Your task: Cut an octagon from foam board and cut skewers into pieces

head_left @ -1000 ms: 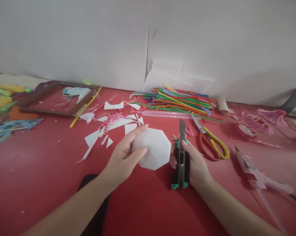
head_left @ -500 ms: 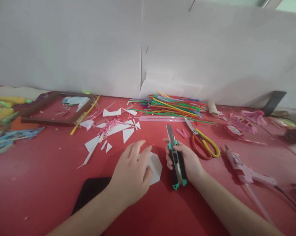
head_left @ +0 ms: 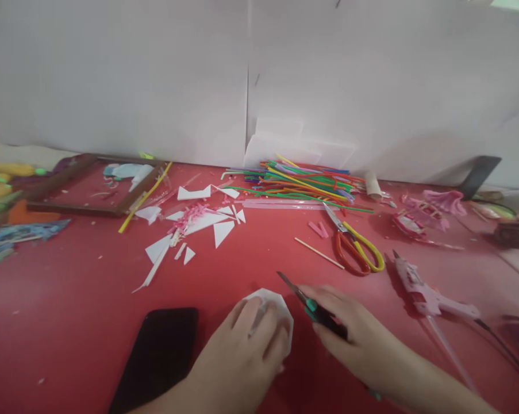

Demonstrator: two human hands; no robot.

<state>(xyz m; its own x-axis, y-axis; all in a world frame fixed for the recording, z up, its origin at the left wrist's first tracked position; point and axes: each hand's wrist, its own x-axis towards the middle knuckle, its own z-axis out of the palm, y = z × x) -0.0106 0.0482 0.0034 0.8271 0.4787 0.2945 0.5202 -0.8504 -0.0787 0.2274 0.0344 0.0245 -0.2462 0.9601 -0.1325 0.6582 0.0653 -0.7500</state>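
Observation:
A white many-sided card piece (head_left: 263, 296) is at the front middle of the red table. My left hand (head_left: 248, 351) lies over it, its fingers bent and gripping it, so much of the piece is hidden. To the right, my right hand (head_left: 349, 328) is closed around a black and green utility knife (head_left: 317, 313). The knife's bare blade points up and left, just off the piece's right edge. A thin wooden stick (head_left: 319, 253) lies beyond the knife, beside red and yellow-handled scissors (head_left: 357, 250).
A black phone (head_left: 160, 351) lies left of my left hand. White offcuts (head_left: 207, 221) and pink bits are scattered behind it. Coloured pipe cleaners (head_left: 302, 181) are heaped near the wall. A pink glue gun (head_left: 431, 299) rests at right, a brown frame (head_left: 82, 210) at far left.
My left hand has moved nearer with the white piece. The knife has swung from near upright to slanting up-left and come down nearer. The thin stick now shows on the table.

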